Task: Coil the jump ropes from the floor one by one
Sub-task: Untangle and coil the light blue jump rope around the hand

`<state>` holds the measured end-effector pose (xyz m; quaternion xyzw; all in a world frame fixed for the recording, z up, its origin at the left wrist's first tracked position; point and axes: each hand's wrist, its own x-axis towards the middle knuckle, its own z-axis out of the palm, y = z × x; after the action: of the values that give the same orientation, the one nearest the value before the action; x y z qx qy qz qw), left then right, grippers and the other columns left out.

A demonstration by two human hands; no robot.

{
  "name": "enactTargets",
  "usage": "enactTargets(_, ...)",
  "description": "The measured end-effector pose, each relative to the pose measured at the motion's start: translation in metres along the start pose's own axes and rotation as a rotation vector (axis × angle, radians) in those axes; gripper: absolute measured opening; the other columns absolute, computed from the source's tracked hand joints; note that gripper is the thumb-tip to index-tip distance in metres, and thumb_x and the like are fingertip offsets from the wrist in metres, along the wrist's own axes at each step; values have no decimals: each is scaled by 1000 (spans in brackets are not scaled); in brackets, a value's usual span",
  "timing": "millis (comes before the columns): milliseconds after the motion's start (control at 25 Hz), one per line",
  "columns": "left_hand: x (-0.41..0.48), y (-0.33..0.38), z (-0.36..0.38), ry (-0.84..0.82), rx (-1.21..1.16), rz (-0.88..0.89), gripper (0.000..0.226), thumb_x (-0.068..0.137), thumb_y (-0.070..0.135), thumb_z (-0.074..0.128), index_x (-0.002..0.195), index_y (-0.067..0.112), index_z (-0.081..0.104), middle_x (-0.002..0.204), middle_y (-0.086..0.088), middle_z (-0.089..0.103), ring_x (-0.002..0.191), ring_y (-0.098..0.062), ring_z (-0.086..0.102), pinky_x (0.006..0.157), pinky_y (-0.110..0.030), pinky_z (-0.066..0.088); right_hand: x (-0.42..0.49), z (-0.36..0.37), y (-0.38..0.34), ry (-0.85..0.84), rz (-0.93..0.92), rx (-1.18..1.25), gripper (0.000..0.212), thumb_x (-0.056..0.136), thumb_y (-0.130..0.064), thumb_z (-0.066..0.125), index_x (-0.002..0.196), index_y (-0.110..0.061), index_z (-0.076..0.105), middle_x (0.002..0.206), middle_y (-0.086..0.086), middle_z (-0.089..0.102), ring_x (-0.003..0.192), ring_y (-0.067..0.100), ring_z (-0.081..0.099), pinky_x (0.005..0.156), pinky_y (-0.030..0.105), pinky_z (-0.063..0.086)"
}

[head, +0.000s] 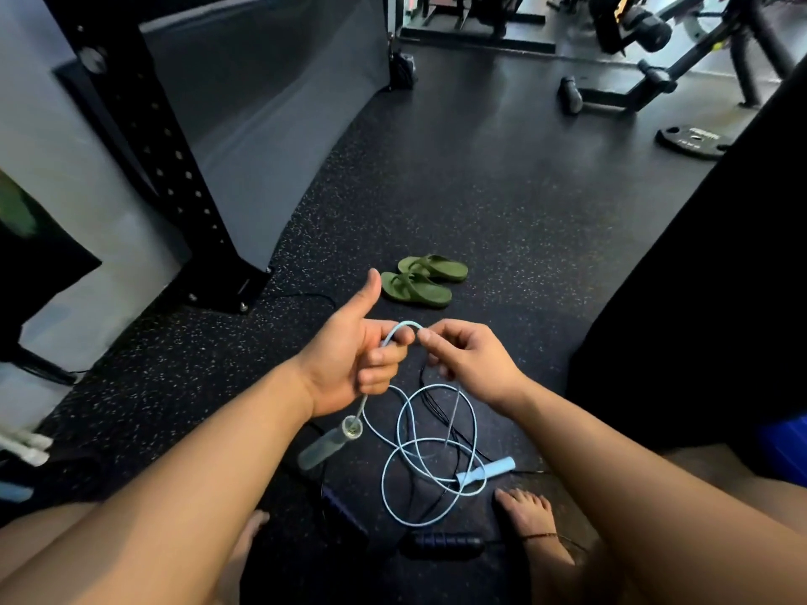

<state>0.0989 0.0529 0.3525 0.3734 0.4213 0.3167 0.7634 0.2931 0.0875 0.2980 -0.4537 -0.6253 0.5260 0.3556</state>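
The left hand (349, 358) has its thumb raised and its fingers curled round the light blue jump rope (404, 324), whose clear handle (326, 447) hangs just below the palm. The cord arches out of the fist to the right hand (469, 362), which pinches it between thumb and forefinger. Below both hands the rest of the rope lies in loose loops on the speckled floor (502, 220), ending at a light blue handle (487, 469). A black jump rope (445, 544) lies beneath; green flip-flops (423, 279) sit beyond
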Motion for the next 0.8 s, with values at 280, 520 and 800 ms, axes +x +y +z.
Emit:
enactTargets(280,5,2,7,97,-282,170,97,81,91,26,105,5,63,71,-3,56,63,-21,53,68,-36,44,-18,17,14,-237,123,-218,26,108,-22,44,97,-7,62,70,2,62,61,12,56,62,27,48)
enactTargets(520,11,-6,8,289,-178,130,107,86,88,11,123,0,61,103,-13,77,98,-29,74,96,-43,51,-35,19,-7,-409,-102,-825,26,106,-29,44,94,-8,55,74,0,59,67,20,52,64,34,39)
enactTargets(800,15,-11,6,374,-208,106,103,90,83,13,134,-2,50,117,-19,74,113,-30,71,97,-39,53,-45,17,-34,-410,-207,-1089,32,105,-44,41,80,-24,43,64,-8,42,66,22,45,61,33,36)
